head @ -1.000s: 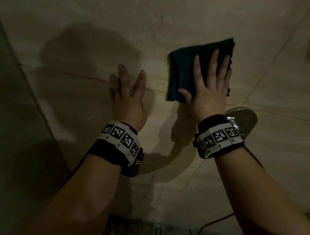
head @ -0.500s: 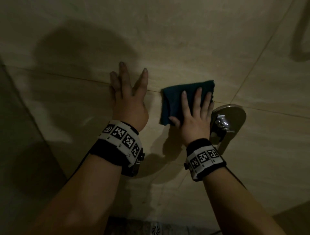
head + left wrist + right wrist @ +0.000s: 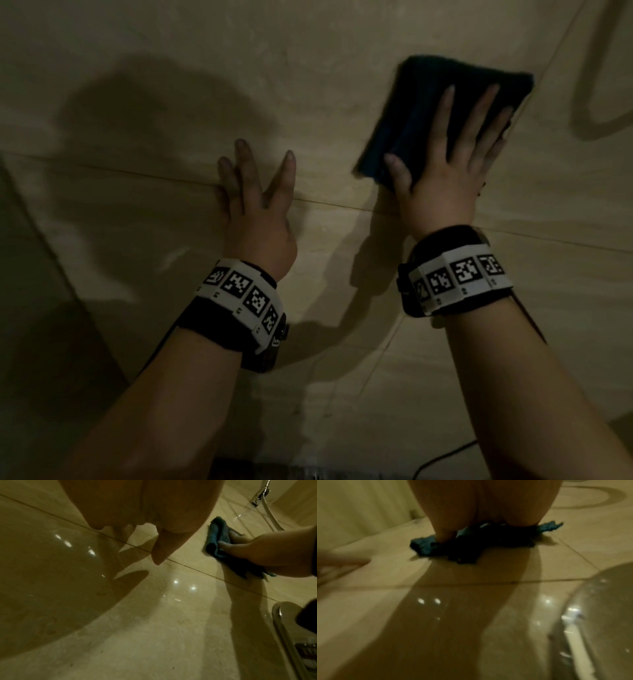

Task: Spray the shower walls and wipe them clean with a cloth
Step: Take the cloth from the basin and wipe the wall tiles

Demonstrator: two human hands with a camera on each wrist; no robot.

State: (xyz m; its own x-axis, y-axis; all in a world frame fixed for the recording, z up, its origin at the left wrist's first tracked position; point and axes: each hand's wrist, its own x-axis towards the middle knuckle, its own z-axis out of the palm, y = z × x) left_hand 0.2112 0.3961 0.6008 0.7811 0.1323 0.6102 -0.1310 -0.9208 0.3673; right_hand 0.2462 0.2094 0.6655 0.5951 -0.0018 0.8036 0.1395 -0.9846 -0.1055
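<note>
A folded dark blue cloth lies flat against the beige tiled shower wall, upper right in the head view. My right hand presses it to the wall with straight, spread fingers. The cloth also shows in the left wrist view under that hand, and in the right wrist view the cloth pokes out beneath the palm. My left hand rests flat on the bare wall to the left of the cloth, fingers straight, holding nothing. No spray bottle is in view.
A chrome mixer plate sits on the wall below my right wrist, hidden by the arm in the head view. A shower hose and holder hang further along the wall. A side wall closes the corner on the left.
My right hand has slid the cloth up and to the right along the wall, away from the mixer. The left hand has stayed in place on the wall.
</note>
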